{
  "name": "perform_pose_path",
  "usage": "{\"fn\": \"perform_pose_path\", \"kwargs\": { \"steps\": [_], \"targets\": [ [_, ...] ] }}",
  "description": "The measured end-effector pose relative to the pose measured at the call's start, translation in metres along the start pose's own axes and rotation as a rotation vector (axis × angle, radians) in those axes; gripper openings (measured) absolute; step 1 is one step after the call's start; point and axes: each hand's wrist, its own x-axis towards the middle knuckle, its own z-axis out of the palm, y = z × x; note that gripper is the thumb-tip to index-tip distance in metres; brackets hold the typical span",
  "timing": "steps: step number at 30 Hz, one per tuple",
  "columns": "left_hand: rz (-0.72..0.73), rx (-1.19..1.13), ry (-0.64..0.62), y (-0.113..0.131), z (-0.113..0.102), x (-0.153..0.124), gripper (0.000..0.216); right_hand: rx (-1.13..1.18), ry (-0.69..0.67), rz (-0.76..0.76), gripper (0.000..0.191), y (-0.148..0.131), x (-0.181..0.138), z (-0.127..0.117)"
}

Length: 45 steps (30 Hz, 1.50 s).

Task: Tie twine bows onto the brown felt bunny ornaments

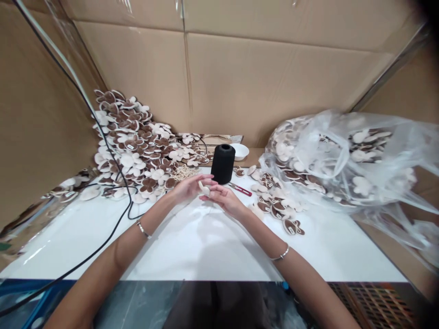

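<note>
Head view: a pale cut-out is pinched between the left hand and the right hand, just above the desk, near a black spool. It is best gripped by its edges and kept steady.

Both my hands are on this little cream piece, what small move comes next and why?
Probably keep the cream piece pinched in the left hand and free the right hand for the red-handled snips: they lie just past its fingers, beside the black spool, and neither hand holds a tool.
</note>
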Motion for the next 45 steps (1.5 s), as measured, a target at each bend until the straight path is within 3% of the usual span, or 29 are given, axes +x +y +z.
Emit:
{"fn": "perform_pose_path", "kwargs": {
  "steps": [3, 6, 11, 15, 22, 31, 45],
  "targets": [
    [0.085, -0.155, 0.142, 0.001, 0.004, 0.011, 0.038, -0.148, 0.002, -0.011, 0.033, 0.002, -0.005, -0.003],
    [0.177, -0.040, 0.269, 0.004, 0.004, 0.001, 0.035, -0.413, 0.063, -0.068, 0.027, -0.002, -0.011, -0.011],
    [0.188, 0.287, 0.319, 0.000, 0.004, -0.036, 0.036, -1.093, 0.230, -0.423, 0.016, -0.005, -0.002, -0.027],
    [0.166, 0.470, 0.333, -0.020, 0.007, -0.050, 0.033, -1.313, 0.215, -0.604, 0.018, 0.003, 0.023, -0.034],
    [0.168, 0.672, 0.341, -0.035, 0.004, -0.051, 0.033, -1.347, 0.188, -0.683, 0.018, 0.008, 0.047, -0.034],
    [0.160, 0.707, 0.369, -0.043, -0.002, -0.052, 0.032, -1.273, 0.209, -0.651, 0.017, 0.008, 0.049, -0.032],
    [0.178, 0.797, 0.301, -0.043, -0.004, -0.051, 0.029, -1.159, 0.283, -0.631, 0.014, 0.005, 0.049, -0.023]
  ]
}}
